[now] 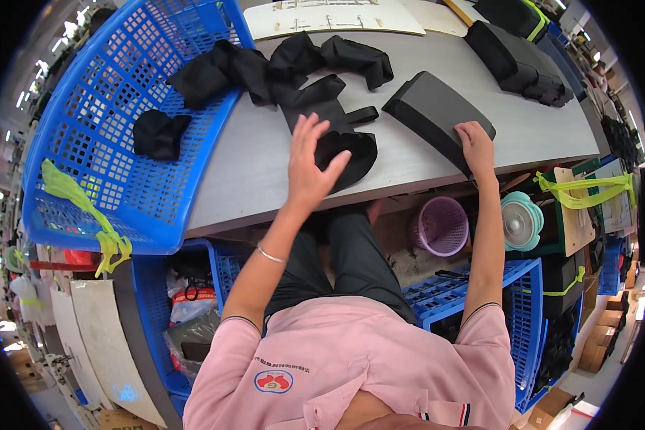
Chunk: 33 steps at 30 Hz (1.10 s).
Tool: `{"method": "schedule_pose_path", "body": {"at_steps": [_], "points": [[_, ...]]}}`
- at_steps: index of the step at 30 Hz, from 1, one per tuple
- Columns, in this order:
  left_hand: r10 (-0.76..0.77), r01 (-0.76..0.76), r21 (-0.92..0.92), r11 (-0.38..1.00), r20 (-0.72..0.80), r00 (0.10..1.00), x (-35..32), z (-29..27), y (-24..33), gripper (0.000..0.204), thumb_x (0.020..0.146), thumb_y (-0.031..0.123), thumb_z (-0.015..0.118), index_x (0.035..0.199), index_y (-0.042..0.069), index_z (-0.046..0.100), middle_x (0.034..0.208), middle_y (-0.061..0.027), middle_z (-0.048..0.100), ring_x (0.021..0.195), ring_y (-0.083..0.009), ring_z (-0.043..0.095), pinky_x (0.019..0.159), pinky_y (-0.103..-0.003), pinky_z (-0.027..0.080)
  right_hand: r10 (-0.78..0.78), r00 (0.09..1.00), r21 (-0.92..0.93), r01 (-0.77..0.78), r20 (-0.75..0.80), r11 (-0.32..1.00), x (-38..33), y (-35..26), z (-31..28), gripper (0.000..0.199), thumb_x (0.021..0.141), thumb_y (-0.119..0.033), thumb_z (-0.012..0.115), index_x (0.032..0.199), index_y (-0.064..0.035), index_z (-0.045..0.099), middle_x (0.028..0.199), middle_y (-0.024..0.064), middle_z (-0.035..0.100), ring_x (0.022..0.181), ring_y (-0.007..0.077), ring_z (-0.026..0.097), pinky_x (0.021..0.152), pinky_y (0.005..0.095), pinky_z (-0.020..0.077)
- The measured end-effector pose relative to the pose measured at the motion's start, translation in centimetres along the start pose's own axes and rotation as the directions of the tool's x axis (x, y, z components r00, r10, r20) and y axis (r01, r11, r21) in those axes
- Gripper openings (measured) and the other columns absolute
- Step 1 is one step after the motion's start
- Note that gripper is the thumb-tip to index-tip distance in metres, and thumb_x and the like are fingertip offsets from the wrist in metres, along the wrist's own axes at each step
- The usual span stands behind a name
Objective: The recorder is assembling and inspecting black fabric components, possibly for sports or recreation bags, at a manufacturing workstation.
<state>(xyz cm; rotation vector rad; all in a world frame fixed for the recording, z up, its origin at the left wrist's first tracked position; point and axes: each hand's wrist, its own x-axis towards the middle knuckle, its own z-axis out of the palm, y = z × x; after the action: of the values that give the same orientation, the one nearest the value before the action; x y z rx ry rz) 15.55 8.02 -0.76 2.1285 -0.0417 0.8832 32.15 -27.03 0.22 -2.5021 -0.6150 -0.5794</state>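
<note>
My left hand [312, 165] hovers at or just above a black fabric piece [321, 107] with a loop at its side, its fingers spread and holding nothing. I cannot tell whether it touches the rounded black flap [362, 159] beside it. On the right, my right hand [476, 149] has its fingers closed on the right end of a long, dark stack of fabric panels [433, 107] lying aslant on the grey table [244, 154]. Crumpled black fabric pieces [294, 61] trail from a blue plastic basket [132, 86] across the table's far left.
Another dark stack of panels [512, 61] lies at the far right, and white boards [330, 16] line the back edge. Below the table are a purple basket [443, 228], a light-green fan [521, 221] and a blue crate [527, 315]. One more black piece [159, 135] rests in the tilted basket.
</note>
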Motion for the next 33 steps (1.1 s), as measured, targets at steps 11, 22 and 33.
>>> {"method": "schedule_pose_path", "body": {"at_steps": [11,22,33], "points": [[-0.253,0.522,-0.505,0.688,0.507,0.824,-9.5,1.5,5.1,0.039,0.091,0.015,0.072,0.127,0.003,0.063,0.119,-0.0073,0.068,0.108,-0.0135,0.064,0.094,-0.029,0.052,0.162,0.972,0.174,-0.191,0.171,0.966,0.2,-0.6,-1.1,0.024,0.088,-0.020,0.068,0.105,-0.0029,0.071,0.100,0.0085,0.066,0.096,0.0299,0.063,0.082,0.0394,0.0504],[-0.151,0.764,-0.642,-0.061,0.763,0.628,-11.1,4.2,3.9,0.087,0.087,0.061,0.066,0.148,0.004,0.040,0.147,-0.0084,0.046,0.136,-0.0207,0.044,0.113,-0.037,0.036,-0.214,0.965,-0.174,0.240,0.155,0.955,-15.4,-22.6,-1.7,0.028,0.083,-0.010,0.060,0.109,-0.0049,0.056,0.113,0.0100,0.063,0.079,0.0235,0.060,0.065,0.0330,0.0514],[-0.140,0.744,-0.587,-0.320,0.805,0.576,-10.8,1.1,5.3,0.070,0.089,0.037,0.072,0.142,0.000,0.045,0.139,-0.0190,0.055,0.127,-0.0337,0.056,0.110,-0.046,0.044,0.264,0.826,0.586,-0.545,0.499,0.600,-18.6,-22.5,-2.1,0.014,0.099,-0.012,0.060,0.099,0.0014,0.063,0.078,0.0000,0.057,0.074,0.0047,0.049,0.065,0.0229,0.0429]]}}
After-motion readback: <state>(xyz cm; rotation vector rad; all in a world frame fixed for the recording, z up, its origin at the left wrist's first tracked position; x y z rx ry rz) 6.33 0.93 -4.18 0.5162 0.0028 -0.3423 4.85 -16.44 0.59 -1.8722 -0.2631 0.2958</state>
